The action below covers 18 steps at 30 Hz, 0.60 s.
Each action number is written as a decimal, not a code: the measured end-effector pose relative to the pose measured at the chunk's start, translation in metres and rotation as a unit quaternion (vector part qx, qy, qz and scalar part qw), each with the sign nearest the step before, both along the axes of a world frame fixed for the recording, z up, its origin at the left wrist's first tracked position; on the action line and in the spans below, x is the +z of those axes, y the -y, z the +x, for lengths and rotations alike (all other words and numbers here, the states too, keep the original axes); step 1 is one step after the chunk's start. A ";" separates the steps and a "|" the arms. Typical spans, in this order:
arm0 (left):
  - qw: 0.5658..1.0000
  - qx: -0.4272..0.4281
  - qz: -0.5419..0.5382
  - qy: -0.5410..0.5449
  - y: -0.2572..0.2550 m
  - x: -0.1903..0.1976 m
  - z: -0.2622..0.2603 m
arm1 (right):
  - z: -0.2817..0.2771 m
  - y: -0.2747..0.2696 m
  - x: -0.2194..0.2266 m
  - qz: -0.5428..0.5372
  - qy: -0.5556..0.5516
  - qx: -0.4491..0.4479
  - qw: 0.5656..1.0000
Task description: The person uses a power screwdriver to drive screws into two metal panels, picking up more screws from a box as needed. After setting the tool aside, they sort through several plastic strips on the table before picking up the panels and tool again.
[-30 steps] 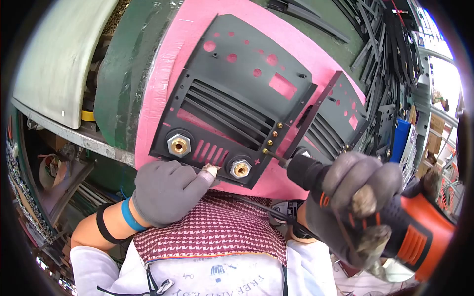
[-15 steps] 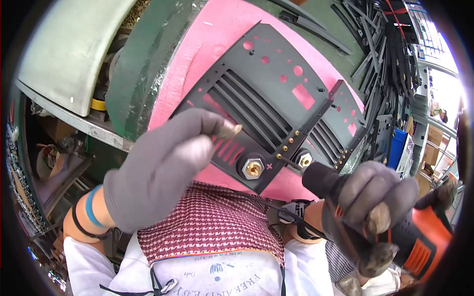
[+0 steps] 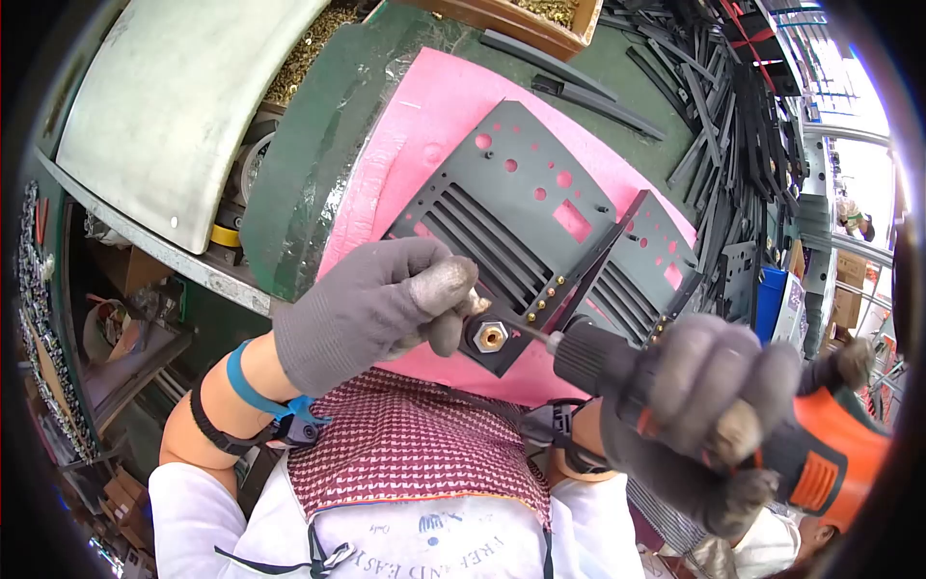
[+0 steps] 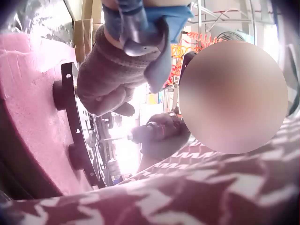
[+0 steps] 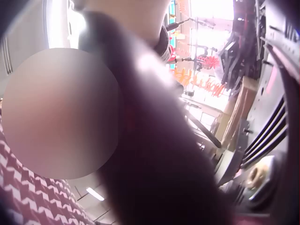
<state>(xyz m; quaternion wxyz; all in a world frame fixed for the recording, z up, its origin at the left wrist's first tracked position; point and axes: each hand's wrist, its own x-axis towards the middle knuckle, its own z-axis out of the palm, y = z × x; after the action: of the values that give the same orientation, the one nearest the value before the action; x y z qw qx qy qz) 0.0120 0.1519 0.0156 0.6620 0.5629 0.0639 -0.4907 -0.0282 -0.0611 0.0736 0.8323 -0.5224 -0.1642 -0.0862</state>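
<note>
My gloved right hand (image 3: 719, 396) grips an orange and black power drill (image 3: 820, 463), its thin bit (image 3: 531, 331) pointing left across the lower part of a dark metal panel (image 3: 521, 145). Just left of the bit's tip is my gloved left hand (image 3: 376, 309), fingers curled and thumb and fingertips brought together; whether they pinch something small I cannot tell. Beside those fingertips, a hex nut with a brass centre (image 3: 490, 337) sits on the panel. Several brass screws (image 3: 551, 291) line its right edge. In the left wrist view the left hand (image 4: 105, 86) hovers by the panel's edge (image 4: 77, 126).
A pink foam sheet (image 3: 386, 154) lies under the panel, on a green bench (image 3: 299, 193). A second panel (image 3: 651, 256) lies close on the right. Black metal strips (image 3: 719, 106) pile up at the far right. A box of small brass parts (image 3: 540, 19) stands at the back.
My left hand has lifted from the panel's lower edge and come across to the bit's tip, fingertips closing together. The drill bit has left the lowest brass screw and shifted left.
</note>
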 end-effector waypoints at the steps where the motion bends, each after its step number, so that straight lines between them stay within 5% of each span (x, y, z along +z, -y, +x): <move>1: 0.999 0.007 -0.017 -0.027 0.001 -0.001 0.001 | 0.002 -0.003 0.002 0.020 0.009 0.019 1.000; 5: 0.995 0.054 -0.055 -0.058 0.004 -0.007 -0.002 | 0.002 -0.021 0.008 0.107 0.060 -0.099 0.988; 11: 0.983 0.051 -0.135 -0.116 0.002 -0.011 -0.001 | -0.008 -0.006 0.023 0.008 -0.095 -0.051 0.994; 18: 0.962 0.069 -0.213 -0.157 -0.002 -0.017 -0.003 | 0.006 -0.032 0.015 0.042 0.003 -0.065 0.997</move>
<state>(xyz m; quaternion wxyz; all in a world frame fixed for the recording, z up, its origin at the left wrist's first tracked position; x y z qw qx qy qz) 0.0088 0.1540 -0.0010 0.7804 0.3185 0.0996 -0.5288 -0.0219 -0.0288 0.0884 0.8457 -0.4964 -0.1283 -0.1481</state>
